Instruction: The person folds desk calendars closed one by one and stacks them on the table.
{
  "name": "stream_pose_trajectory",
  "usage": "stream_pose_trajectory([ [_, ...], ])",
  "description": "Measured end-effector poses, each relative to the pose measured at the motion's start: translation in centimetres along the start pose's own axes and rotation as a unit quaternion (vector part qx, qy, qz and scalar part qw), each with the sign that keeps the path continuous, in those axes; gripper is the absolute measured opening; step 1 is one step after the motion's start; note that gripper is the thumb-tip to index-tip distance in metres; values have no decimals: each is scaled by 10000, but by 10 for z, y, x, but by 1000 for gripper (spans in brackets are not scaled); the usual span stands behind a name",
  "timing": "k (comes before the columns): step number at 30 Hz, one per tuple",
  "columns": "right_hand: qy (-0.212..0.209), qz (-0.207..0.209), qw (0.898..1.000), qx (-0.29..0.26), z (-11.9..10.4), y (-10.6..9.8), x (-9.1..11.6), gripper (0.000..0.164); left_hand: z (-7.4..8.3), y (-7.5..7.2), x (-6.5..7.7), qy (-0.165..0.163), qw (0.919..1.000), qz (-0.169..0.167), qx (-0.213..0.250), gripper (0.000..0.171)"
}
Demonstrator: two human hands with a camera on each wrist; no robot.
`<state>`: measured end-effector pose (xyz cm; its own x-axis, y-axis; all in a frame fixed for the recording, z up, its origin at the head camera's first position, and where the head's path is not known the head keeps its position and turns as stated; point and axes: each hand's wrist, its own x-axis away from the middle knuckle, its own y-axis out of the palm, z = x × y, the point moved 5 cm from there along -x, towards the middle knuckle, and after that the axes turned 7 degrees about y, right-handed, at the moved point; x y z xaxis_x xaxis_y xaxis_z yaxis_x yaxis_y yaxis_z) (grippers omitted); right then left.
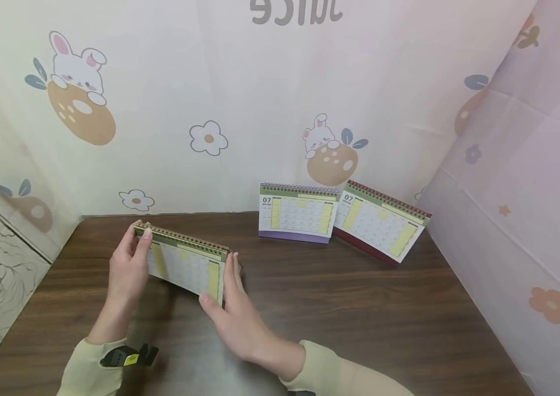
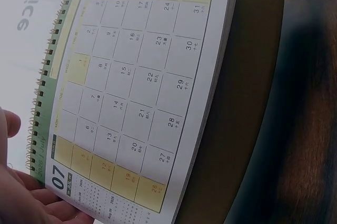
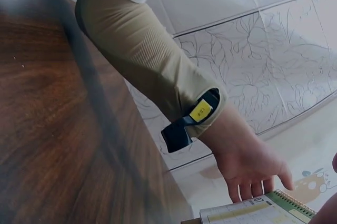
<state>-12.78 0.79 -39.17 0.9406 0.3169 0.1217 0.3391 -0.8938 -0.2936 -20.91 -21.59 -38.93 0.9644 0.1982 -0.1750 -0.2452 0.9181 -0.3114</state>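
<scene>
Both hands hold a spiral-bound desk calendar (image 1: pixel 183 267) with a green header and a July page, tilted above the table at the left. My left hand (image 1: pixel 128 269) holds its left end, thumb at the upper front corner and fingers behind. At the right end, my right hand (image 1: pixel 242 322) has its thumb near the lower front and its fingers along the side edge. The left wrist view shows the calendar page (image 2: pixel 121 87) close up above a brown base (image 2: pixel 237 103). In the right wrist view, the left hand's fingers (image 3: pixel 245 190) reach behind the calendar.
A purple-based calendar (image 1: pixel 299 214) stands at the back of the dark wood table (image 1: pixel 373 330). Beside it on the right, an angled calendar with a dark red base (image 1: pixel 378 223) stands close to it. A printed curtain (image 1: pixel 161 99) hangs behind the table.
</scene>
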Motion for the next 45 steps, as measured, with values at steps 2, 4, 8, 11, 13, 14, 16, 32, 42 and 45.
stream_pose_trajectory([
  [2, 8, -16, 10000, -37, 1, 0, 3, 85, 0, 1, 0, 31, 10000, 8, -10, 63],
  [4, 31, -61, 9999, -75, 3, 1, 6, 85, 0, 2, 0, 50, 10000, 5, -9, 62],
  [8, 2, -173, 9998, -124, 6, 3, 12, 84, 1, 4, -1, 54, 10000, -5, 5, 62],
  [11, -85, -228, 9997, -76, 7, 4, 17, 84, 1, 6, -1, 62, 10000, -29, 5, 62],
  [13, -155, -252, 9996, -26, 8, 4, 20, 83, 1, 7, -1, 75, 10000, -51, 6, 62],
  [14, -168, -274, 9995, 6, 9, 4, 21, 83, 1, 8, -1, 85, 9999, -54, -13, 62],
  [16, -192, -302, 9993, 78, 10, 4, 24, 83, 0, 9, 0, 96, 9999, -84, -22, 62],
  [32, -53, -476, 9989, 8, 21, 1, 38, 80, -2, 24, 0, 180, 9988, -427, 174, 64],
  [42, -194, -478, 9986, 148, 28, -1, 40, 78, -5, 25, -4, 159, 9981, -575, 160, 63],
  [45, -215, -424, 9986, 242, 29, -5, 40, 77, -6, 25, -6, 150, 9982, -562, 131, 63],
])
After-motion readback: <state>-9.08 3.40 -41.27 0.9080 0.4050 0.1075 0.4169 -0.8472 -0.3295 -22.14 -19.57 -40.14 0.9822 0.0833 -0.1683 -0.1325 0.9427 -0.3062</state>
